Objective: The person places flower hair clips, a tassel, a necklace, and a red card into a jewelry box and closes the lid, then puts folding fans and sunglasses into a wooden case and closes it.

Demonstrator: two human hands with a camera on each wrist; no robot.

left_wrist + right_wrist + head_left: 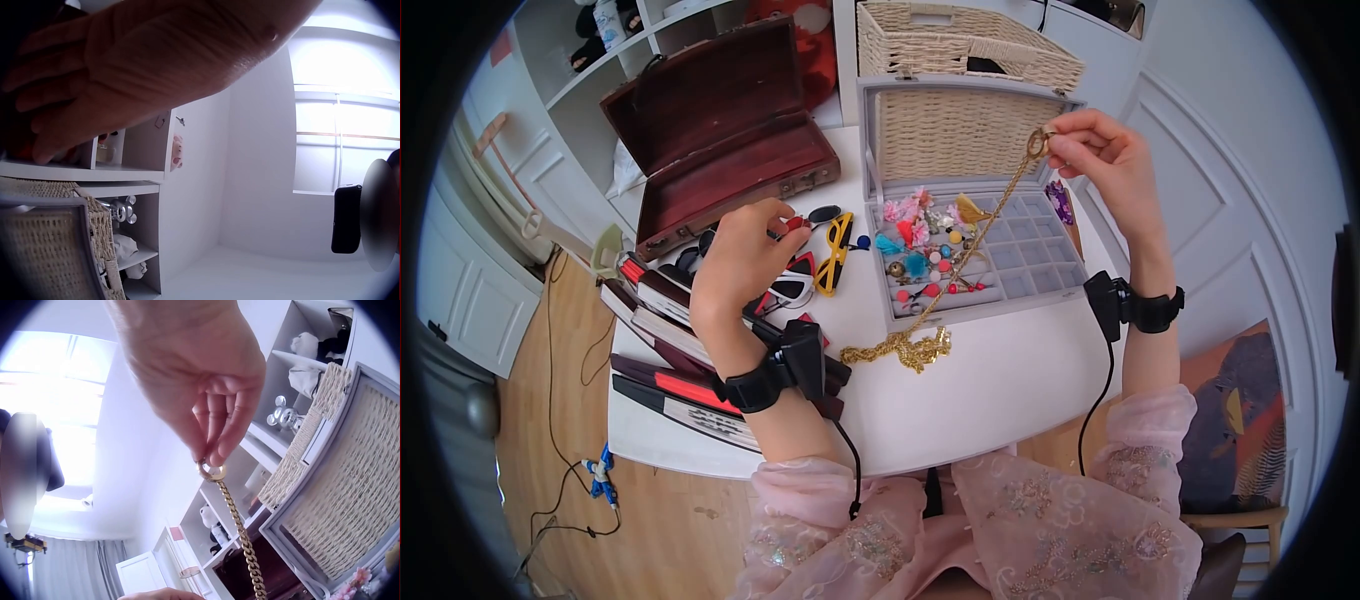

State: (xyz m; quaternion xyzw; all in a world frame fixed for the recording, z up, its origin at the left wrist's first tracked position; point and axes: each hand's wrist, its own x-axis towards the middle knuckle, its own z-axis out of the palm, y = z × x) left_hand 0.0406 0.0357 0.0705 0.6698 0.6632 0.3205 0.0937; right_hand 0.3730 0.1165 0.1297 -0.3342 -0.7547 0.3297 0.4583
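My right hand (1105, 155), raised over the right side of the jewelry box (1040, 305), pinches the ring-shaped end of a gold chain necklace (234, 512) between thumb and fingertips. From there the chain slants down across the open box to a heap of gold links (910, 350) on the white table. My left hand (745, 255) is above the sunglasses, fingers loosely bent, close to a dark-lensed pair (824, 215) with something red beside it. What lies under its palm is hidden. In the box's left part are colorful earrings and hair ornaments (915, 265); its right part has small compartments.
Yellow sunglasses (833, 255) and white sunglasses (793, 288) lie left of the box. Several books (690, 390) are stacked at the table's left edge. An open dark-red suitcase (730, 165) stands behind them, and a wicker basket (960, 45) stands behind the box.
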